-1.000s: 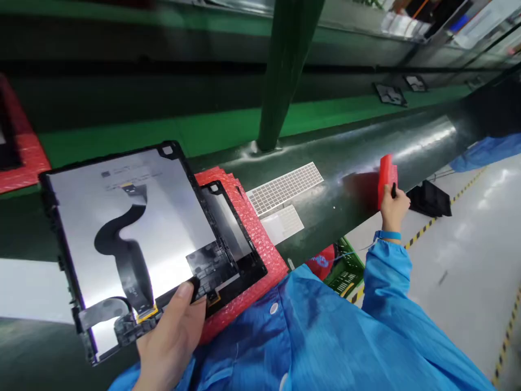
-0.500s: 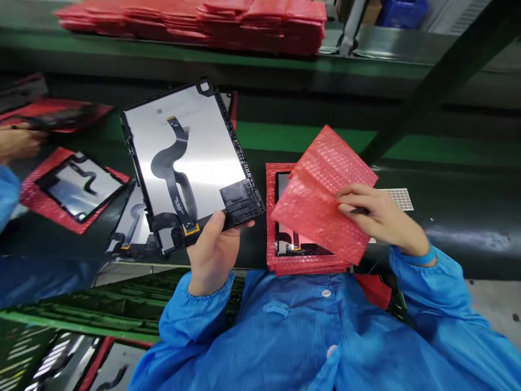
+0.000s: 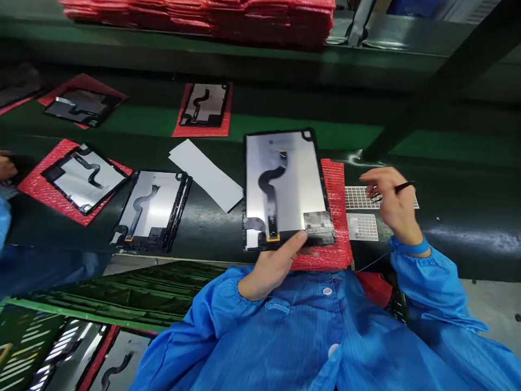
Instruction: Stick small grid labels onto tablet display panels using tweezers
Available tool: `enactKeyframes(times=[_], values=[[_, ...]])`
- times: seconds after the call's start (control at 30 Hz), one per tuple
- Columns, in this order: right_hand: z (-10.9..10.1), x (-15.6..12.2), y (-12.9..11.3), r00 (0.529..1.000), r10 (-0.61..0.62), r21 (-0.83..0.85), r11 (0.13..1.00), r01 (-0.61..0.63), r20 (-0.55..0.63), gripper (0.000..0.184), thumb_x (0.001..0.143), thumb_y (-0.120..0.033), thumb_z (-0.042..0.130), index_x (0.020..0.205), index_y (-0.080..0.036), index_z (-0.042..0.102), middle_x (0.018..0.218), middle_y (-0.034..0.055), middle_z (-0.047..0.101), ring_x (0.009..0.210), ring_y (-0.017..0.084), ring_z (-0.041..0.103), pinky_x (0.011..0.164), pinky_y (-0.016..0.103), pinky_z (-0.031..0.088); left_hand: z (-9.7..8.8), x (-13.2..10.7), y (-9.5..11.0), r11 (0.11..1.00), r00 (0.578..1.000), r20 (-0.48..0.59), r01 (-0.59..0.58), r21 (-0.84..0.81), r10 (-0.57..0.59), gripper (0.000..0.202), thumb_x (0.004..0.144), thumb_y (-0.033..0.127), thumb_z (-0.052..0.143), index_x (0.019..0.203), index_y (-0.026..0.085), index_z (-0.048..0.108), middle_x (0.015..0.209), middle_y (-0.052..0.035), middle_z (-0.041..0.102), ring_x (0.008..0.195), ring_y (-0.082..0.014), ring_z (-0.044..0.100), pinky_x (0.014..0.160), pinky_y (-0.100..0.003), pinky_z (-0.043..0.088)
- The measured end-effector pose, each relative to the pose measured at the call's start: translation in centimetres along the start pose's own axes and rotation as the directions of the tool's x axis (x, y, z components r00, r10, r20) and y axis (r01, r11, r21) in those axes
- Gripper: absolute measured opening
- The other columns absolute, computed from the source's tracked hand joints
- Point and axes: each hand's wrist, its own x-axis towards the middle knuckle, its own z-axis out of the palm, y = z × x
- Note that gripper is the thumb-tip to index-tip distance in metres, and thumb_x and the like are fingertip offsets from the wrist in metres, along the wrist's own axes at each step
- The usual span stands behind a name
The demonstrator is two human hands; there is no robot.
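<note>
My left hand (image 3: pixel 280 260) grips the near edge of a tablet display panel (image 3: pixel 285 184), silver back up with a black flex cable, held over a red bubble-wrap pad (image 3: pixel 337 217) at the bench's front edge. My right hand (image 3: pixel 393 203) is closed on thin black tweezers (image 3: pixel 401 188), hovering over a white label sheet (image 3: pixel 360 196). A smaller label sheet (image 3: pixel 363 226) lies just below it.
Another bare panel (image 3: pixel 152 209) and a white paper strip (image 3: pixel 205 174) lie to the left. More panels rest on red pads (image 3: pixel 75 179) (image 3: pixel 204 108) (image 3: pixel 81 100). Stacked red pads (image 3: pixel 211 19) fill the back shelf. Another person's hand (image 3: pixel 6 165) shows at far left.
The red bubble-wrap sheet has left my right hand, which has moved right over the labels with the tweezers. My left hand has brought the panel down and right over the red pad.
</note>
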Motion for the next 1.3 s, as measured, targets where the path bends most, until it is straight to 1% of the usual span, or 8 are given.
enactKeyframes(times=[0.13, 0.27, 0.4, 0.47, 0.63, 0.8, 0.97, 1.3], values=[[-2.4, 0.2, 3.9, 0.917, 0.306, 0.041, 0.951, -0.306, -0.256, 0.061, 0.103, -0.060, 0.040, 0.063, -0.024, 0.069, 0.063, 0.0048, 0.062, 0.055, 0.018, 0.055, 0.053, 0.034, 0.043, 1.1, 0.7, -3.0, 0.980, 0.967, 0.167, 0.198, -0.019, -0.193, 0.051, 0.074, 0.066, 0.087, 0.100, 0.023, 0.080, 0.109, -0.0045, 0.079, 0.101, -0.0293, 0.077, 0.085, -0.043, 0.069], [-2.8, -0.4, 8.8, 0.842, 0.522, 0.091, 0.853, -0.514, -0.136, 0.052, 0.101, -0.056, 0.052, 0.066, -0.020, 0.068, 0.054, 0.0005, 0.056, 0.049, 0.014, 0.050, 0.048, 0.029, 0.037, -0.4, 0.8, -5.1, 0.938, 0.911, 0.233, 0.345, 0.021, -0.340, 0.042, 0.090, 0.065, 0.074, 0.102, 0.024, 0.078, 0.107, -0.0050, 0.080, 0.103, -0.0277, 0.077, 0.082, -0.038, 0.067], [-1.2, -0.9, 11.3, 0.808, 0.566, 0.200, 0.783, -0.589, 0.165, 0.022, 0.089, -0.040, 0.072, 0.083, -0.019, 0.068, 0.059, -0.0039, 0.060, 0.047, 0.011, 0.054, 0.046, 0.025, 0.044, -3.2, -0.1, -3.1, 0.741, 0.572, 0.527, 0.647, 0.181, -0.629, 0.068, 0.102, 0.075, 0.043, 0.103, 0.016, 0.076, 0.108, -0.0169, 0.079, 0.091, -0.0258, 0.079, 0.065, -0.028, 0.061], [-0.3, -0.9, 11.7, 0.793, 0.546, 0.230, 0.763, -0.604, 0.269, 0.016, 0.084, -0.032, 0.076, 0.090, -0.020, 0.067, 0.061, -0.0057, 0.062, 0.047, 0.010, 0.055, 0.046, 0.024, 0.048, -3.6, 0.0, -0.7, 0.702, 0.438, 0.598, 0.635, 0.322, -0.671, 0.064, 0.106, 0.069, 0.040, 0.107, 0.016, 0.075, 0.119, -0.0181, 0.077, 0.100, -0.0249, 0.078, 0.075, -0.028, 0.062], [0.8, -0.5, 12.5, 0.801, 0.507, 0.255, 0.768, -0.587, 0.318, 0.028, 0.084, -0.041, 0.080, 0.097, -0.022, 0.066, 0.067, -0.0034, 0.070, 0.052, 0.012, 0.065, 0.047, 0.025, 0.053, -0.2, 3.7, 3.5, 0.828, 0.586, 0.727, -0.162, 0.537, -0.357, 0.031, 0.107, 0.039, 0.056, 0.124, 0.020, 0.074, 0.117, -0.0128, 0.078, 0.103, -0.0236, 0.076, 0.090, -0.035, 0.063], [1.0, -0.2, 13.3, 0.802, 0.495, 0.257, 0.771, -0.583, 0.335, 0.044, 0.085, -0.064, 0.076, 0.098, -0.023, 0.065, 0.067, -0.0015, 0.073, 0.057, 0.017, 0.071, 0.052, 0.029, 0.058, 4.4, 10.1, 0.0, 0.216, 0.397, 0.890, -0.870, 0.443, -0.222, 0.032, 0.105, 0.037, 0.060, 0.118, 0.012, 0.075, 0.121, -0.0164, 0.075, 0.122, -0.0283, 0.067, 0.110, -0.042, 0.050], [0.9, -0.5, 13.0, 0.805, 0.501, 0.128, 0.818, -0.560, 0.318, 0.030, 0.091, -0.051, 0.076, 0.100, -0.023, 0.068, 0.072, -0.0014, 0.074, 0.060, 0.016, 0.071, 0.058, 0.030, 0.059, 5.3, 13.2, -3.5, -0.283, 0.448, 0.812, -0.889, 0.360, -0.375, 0.060, 0.102, 0.048, 0.055, 0.120, -0.006, 0.073, 0.127, -0.0303, 0.068, 0.120, -0.0366, 0.064, 0.112, -0.047, 0.039], [0.9, -0.4, 12.6, 0.804, 0.499, 0.030, 0.844, -0.535, 0.324, 0.026, 0.097, -0.050, 0.068, 0.100, -0.024, 0.067, 0.073, -0.0002, 0.074, 0.059, 0.016, 0.070, 0.059, 0.032, 0.057, 5.6, 13.2, -3.8, -0.318, 0.480, 0.787, -0.871, 0.375, -0.388, 0.047, 0.097, 0.042, 0.054, 0.101, 0.003, 0.080, 0.104, -0.0213, 0.075, 0.105, -0.0379, 0.062, 0.096, -0.046, 0.041]])
